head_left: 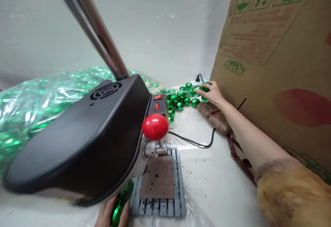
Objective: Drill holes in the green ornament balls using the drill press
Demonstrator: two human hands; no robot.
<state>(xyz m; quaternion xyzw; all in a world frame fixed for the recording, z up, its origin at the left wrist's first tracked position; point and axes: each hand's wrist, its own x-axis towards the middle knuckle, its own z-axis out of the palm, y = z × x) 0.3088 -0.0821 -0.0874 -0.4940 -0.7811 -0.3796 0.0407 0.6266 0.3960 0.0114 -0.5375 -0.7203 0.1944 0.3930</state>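
At the bottom edge my left hand [111, 215] curls round shiny green balls [117, 213], beside the drill press base; part of it is out of frame. My right hand [213, 93] stretches out to a pile of the same green balls [181, 99], fingers apart over the ones at the pile's right end. Between my hands stands a small bench drill press with a black housing [103, 127], red knob [155, 127] and grooved metal base [179, 185]. A brown board [157, 185] with a small dark hole lies on that base.
A clear plastic bag [38, 96] full of green balls lies behind the drill at left. A large cardboard box [258, 82] stands at right, with a brown bag [210, 111] before it. A black cable [196, 143] crosses the white table [201, 172], which has dark crumbs.
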